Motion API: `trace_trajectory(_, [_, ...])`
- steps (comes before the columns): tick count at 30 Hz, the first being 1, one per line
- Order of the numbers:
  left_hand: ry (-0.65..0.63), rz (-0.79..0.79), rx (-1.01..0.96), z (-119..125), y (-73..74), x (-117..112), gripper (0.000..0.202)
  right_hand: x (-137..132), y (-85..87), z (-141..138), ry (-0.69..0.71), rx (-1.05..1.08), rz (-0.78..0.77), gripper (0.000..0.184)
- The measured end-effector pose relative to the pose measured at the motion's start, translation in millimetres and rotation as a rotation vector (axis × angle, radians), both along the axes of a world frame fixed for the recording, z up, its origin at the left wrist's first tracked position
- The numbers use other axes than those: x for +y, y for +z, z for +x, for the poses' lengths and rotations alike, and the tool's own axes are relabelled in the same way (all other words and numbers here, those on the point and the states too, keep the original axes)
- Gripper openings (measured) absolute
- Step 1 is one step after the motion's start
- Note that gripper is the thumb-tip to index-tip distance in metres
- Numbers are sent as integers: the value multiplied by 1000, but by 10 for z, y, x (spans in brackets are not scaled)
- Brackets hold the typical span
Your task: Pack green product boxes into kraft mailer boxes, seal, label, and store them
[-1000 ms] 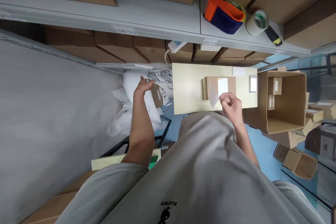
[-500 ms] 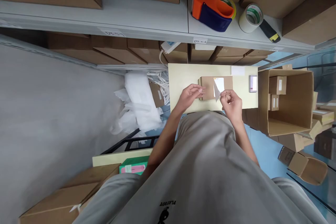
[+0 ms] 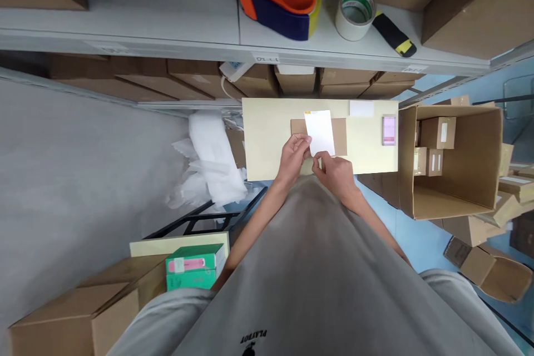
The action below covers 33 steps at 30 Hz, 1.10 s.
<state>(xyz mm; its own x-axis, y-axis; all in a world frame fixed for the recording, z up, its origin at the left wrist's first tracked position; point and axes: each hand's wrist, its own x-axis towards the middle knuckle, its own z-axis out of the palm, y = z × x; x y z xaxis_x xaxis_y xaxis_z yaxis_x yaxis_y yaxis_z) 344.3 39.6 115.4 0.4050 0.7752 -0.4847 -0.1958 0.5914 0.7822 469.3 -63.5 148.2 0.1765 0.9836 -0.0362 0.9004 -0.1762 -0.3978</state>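
Note:
A white label [image 3: 320, 130] with a small yellow mark at its top left corner lies slightly tilted over a flat brown cardboard box [image 3: 340, 136]. The box rests on a pale yellow table [image 3: 267, 122]. My left hand [image 3: 295, 154] pinches the label's left edge near its lower end. At the bottom edge, my right hand [image 3: 334, 171] is closed with thumb and fingers on the label. Whether the label sticks to the box or sits just above it, I cannot tell.
A phone [image 3: 389, 130] and a white paper slip [image 3: 361, 108] lie on the table. An open carton [image 3: 475, 158] with small boxes stands at the right. The shelf above holds a tape dispenser [image 3: 279, 8], a tape roll [image 3: 354, 14] and a cutter [image 3: 394, 33]. Bubble wrap [image 3: 217, 156] hangs left.
The label, earlier with one corner curled up by my right hand, now shows flat and white. My left hand has closed on its edge. The view has shifted.

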Motion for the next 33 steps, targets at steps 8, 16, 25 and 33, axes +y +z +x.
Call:
trace_trajectory(8, [-108,140,209,421,-162,-273,46,-214,-167,556,-8,383,-277,17])
trace_trajectory(16, [-281,248,285,605,-175,-574,45,-410,-423,1254,-365,692,-270,29])
trace_trajectory(25, [-257,175,225,638,-167,-707,49,-401,-590,1384,-513,992,-263,57])
trace_trajectory(33, [-127,144,220,454,-279,-530,53,-173,-583,1325,-387,1062,-246,41])
